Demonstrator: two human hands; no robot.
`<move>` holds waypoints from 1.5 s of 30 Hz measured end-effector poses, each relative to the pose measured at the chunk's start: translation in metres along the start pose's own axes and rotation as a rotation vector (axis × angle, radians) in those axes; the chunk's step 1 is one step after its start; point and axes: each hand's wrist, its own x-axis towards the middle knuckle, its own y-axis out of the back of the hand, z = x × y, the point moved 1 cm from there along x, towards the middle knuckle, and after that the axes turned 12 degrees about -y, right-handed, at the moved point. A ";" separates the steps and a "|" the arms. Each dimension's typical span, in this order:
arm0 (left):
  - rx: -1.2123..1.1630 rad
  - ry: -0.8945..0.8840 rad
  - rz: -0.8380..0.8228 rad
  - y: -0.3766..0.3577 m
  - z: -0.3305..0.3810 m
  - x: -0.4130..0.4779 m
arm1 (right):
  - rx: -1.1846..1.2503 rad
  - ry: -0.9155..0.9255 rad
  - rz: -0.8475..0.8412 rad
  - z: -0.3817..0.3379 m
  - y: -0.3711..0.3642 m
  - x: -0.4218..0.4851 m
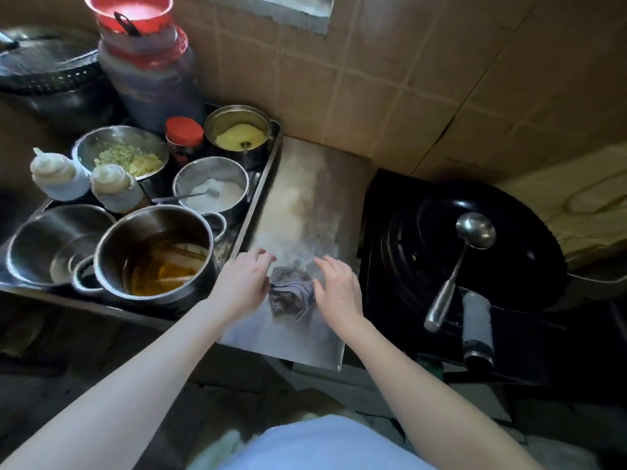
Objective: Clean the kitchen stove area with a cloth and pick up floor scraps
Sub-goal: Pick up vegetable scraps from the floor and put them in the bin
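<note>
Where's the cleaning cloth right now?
The cloth lies crumpled on the steel counter, between the left hand and right hand, left of the wok.

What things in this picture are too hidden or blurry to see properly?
All in the head view:
- Cloth: its sides are covered by the left hand and right hand, so grip is unclear.
- Dark pot: cut off by the left edge.
- Red-lidded jar: its label is blurred, and bowls hide its base.
- Floor: dark and blurred, so scraps cannot be made out.
</note>
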 end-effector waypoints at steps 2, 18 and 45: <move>0.014 -0.063 -0.016 0.005 0.001 0.009 | -0.005 -0.031 0.040 -0.001 0.004 -0.002; 0.054 -0.401 -0.060 0.030 0.013 0.027 | 0.162 -0.376 0.229 -0.022 0.033 -0.060; 0.088 -0.440 0.060 0.091 0.123 0.126 | 0.024 -0.353 0.452 0.081 0.181 -0.035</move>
